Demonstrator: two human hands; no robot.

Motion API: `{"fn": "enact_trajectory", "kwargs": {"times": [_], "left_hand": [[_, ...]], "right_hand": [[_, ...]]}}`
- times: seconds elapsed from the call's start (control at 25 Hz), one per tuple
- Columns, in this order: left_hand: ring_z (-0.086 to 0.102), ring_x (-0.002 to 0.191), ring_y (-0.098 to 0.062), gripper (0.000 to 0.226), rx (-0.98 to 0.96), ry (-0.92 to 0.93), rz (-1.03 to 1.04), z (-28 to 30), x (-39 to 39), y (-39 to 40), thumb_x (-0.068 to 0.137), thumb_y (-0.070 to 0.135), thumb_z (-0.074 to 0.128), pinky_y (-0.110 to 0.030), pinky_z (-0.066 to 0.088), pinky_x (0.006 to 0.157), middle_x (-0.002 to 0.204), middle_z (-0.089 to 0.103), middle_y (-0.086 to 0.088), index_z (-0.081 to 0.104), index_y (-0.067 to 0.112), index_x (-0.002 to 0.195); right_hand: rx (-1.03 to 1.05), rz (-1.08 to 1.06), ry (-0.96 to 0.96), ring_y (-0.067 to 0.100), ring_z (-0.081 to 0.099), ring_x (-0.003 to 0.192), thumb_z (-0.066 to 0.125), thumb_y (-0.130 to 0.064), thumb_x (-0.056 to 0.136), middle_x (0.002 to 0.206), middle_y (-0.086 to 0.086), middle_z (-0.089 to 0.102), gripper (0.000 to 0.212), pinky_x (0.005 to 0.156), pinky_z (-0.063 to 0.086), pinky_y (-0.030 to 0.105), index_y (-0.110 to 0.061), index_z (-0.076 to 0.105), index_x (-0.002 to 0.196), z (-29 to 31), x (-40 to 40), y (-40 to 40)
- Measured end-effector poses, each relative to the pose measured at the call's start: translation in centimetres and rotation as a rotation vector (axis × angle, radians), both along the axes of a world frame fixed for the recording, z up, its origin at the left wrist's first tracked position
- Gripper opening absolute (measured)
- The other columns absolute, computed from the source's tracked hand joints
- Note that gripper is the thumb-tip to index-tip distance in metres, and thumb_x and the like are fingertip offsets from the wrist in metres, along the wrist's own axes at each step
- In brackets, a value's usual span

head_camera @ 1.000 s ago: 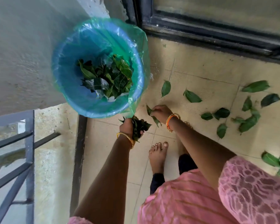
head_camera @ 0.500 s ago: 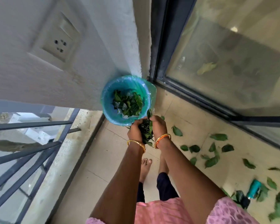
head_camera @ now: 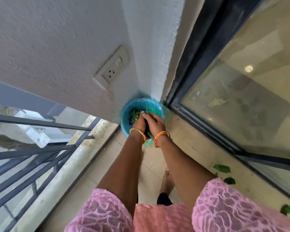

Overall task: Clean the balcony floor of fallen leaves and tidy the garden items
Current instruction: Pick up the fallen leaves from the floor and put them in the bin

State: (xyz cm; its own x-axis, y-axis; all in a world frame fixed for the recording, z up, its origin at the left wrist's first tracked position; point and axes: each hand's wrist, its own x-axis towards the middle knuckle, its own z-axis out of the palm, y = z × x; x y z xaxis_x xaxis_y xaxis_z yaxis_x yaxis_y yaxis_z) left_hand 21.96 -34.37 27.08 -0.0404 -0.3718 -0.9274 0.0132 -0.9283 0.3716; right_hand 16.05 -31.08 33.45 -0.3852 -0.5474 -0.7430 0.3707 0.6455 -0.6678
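Head view, looking down into a balcony corner: both hands lowered into the blue bin (head_camera: 124,124), lined with a green plastic bag (head_camera: 164,111) and wedged where the white wall (head_camera: 57,47) meets the dark door frame (head_camera: 199,56). Left hand (head_camera: 139,122) and right hand (head_camera: 155,122) pressed together over a bunch of leaves (head_camera: 135,114), fingers curled around the clump, wrists just above the rim. Bunch not yet let go, by the look of it; more green visible beneath the fingers, so part of the floor litter already binned.

Clean-up well under way but not finished. Scattered leaves (head_camera: 222,169) lying on the tiled floor (head_camera: 149,164) near the sliding glass door (head_camera: 241,97), with further ones at the lower right edge of the frame. Tiles directly around the bare foot (head_camera: 168,181) and along the railing (head_camera: 40,148) showing no leaves. Garden items not in sight from this angle, so no telling how that half of the job stands.

Likely remaining: dropping this handful, gathering the leaves by the door, then the tidying. Wall socket (head_camera: 111,71) above the bin, gold bangle (head_camera: 138,132) on the left wrist, orange bangle (head_camera: 159,136) on the right, pink lace sleeves (head_camera: 233,206) in the foreground.
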Motion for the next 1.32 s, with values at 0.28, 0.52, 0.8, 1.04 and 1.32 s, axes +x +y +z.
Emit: {"fn": "enact_trajectory", "kwargs": {"times": [0.28, 0.52, 0.8, 1.04, 1.32], "left_hand": [[0.063, 0.108, -0.029, 0.063, 0.028, 0.168, 0.01, 2.5, 0.5, -4.1, 0.089, 0.062, 0.039, -0.039, 0.047, 0.098, 0.112, 0.068, -0.014, 0.066, 0.011, 0.115], [0.061, 0.087, -0.027, 0.057, 0.188, 0.145, -0.011, -0.5, 2.2, -6.4, 0.089, 0.062, 0.037, -0.039, 0.048, 0.078, 0.092, 0.067, -0.01, 0.064, 0.016, 0.109], [0.038, 0.13, -0.037, 0.072, 0.279, -0.038, -0.12, -2.9, 3.4, -7.3, 0.084, 0.065, 0.046, -0.056, 0.03, 0.103, 0.139, 0.045, -0.014, 0.043, 0.017, 0.138], [0.038, 0.129, -0.025, 0.063, 0.179, -0.09, -0.277, -2.5, 3.9, -7.3, 0.086, 0.062, 0.046, -0.047, 0.029, 0.104, 0.129, 0.045, 0.001, 0.044, 0.023, 0.135], [0.048, 0.047, -0.014, 0.018, 0.001, -0.215, -0.596, -1.3, 0.1, -2.2, 0.094, 0.011, 0.043, -0.018, 0.035, 0.048, 0.068, 0.052, -0.006, 0.053, 0.009, 0.078]], "right_hand": [[0.088, -0.139, -0.002, 0.027, 0.068, 0.086, 0.071, -0.012, 0.075, 0.092, 0.008, 0.072, 0.02, 0.082, 0.057, 0.042, -0.013, 0.069, 0.094, -3.5, 0.5, -3.8], [0.218, -0.307, -0.097, 0.027, 0.064, 0.075, 0.072, -0.005, 0.075, 0.09, 0.015, 0.069, 0.023, 0.074, 0.057, 0.039, -0.006, 0.067, 0.097, -7.7, 0.0, -6.2], [0.358, -0.313, -0.324, 0.025, 0.051, 0.093, 0.054, -0.042, 0.088, 0.099, 0.006, 0.053, 0.026, 0.091, 0.049, 0.048, -0.02, 0.051, 0.099, -9.4, -0.4, -5.9], [0.295, -0.501, -0.428, 0.02, 0.042, 0.106, 0.05, -0.045, 0.09, 0.114, -0.001, 0.042, 0.047, 0.094, 0.039, 0.046, -0.02, 0.048, 0.13, -8.9, -0.8, -4.1], [0.292, -0.698, 0.049, 0.024, 0.034, 0.05, 0.062, -0.017, 0.076, 0.05, 0.004, 0.035, 0.035, 0.053, 0.043, 0.029, -0.016, 0.04, 0.048, -8.3, -2.5, 1.0]]}}
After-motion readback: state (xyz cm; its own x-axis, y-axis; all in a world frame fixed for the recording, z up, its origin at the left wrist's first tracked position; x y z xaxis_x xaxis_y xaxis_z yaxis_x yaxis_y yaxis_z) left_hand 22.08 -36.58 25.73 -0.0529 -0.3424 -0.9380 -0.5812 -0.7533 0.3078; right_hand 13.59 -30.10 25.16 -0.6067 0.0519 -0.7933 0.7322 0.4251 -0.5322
